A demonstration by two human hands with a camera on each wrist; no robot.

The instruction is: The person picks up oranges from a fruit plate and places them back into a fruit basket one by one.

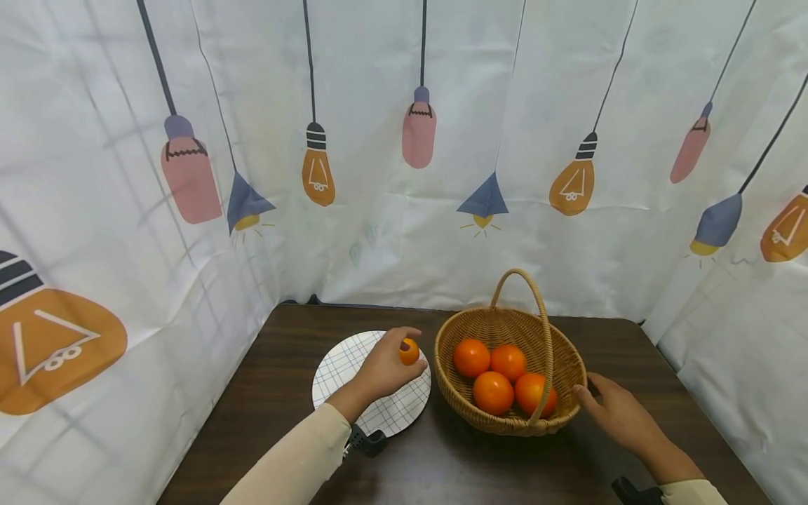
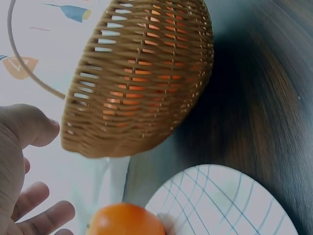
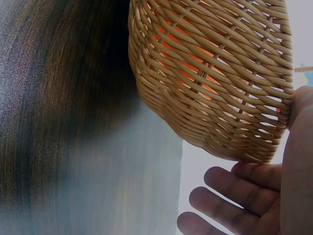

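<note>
My left hand (image 1: 384,368) hovers over a white round plate (image 1: 328,375) with a blue grid pattern, its thumb and fingers spread apart. A single orange (image 1: 409,352) sits on that plate, partly hidden by the hand; the left wrist view shows the orange (image 2: 126,221) apart from the fingers (image 2: 51,215). To the right stands a wicker basket (image 1: 463,403) with a tall arched handle, holding several oranges (image 1: 494,391). My right hand (image 1: 625,414) holds the basket's right rim, the thumb over the edge and the index finger against the outside weave (image 3: 215,93).
A dark wooden table (image 1: 290,337) lies under everything. White fabric (image 1: 379,245) printed with hanging lamps and bulbs closes in the back and both sides. Dark bands sit on both wrists, the left wristband (image 1: 367,440) near the plate's front edge.
</note>
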